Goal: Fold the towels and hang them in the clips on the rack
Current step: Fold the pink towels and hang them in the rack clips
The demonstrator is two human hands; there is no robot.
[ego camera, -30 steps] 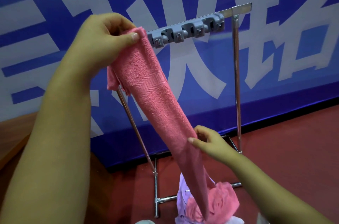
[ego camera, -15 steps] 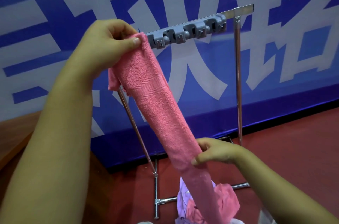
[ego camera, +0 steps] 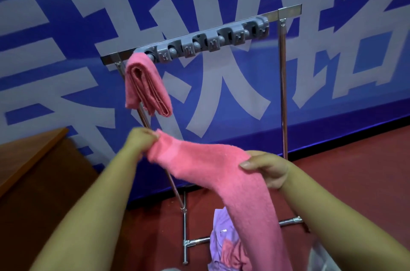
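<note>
Pink terry towel (ego camera: 221, 166), both hands gripping

Your red floor (ego camera: 355, 182) carries the chrome tube rack (ego camera: 282, 93), whose two uprights rise to a flat metal top bar. Along that bar runs a grey plastic strip of clips (ego camera: 208, 41); at its left end a folded pink terry towel (ego camera: 146, 86) hangs down beside the left upright. On the floor at the rack's foot, across the low crossbar, you have a crumpled lilac cloth (ego camera: 219, 233) with some pink cloth (ego camera: 233, 253) bunched on it.
</note>
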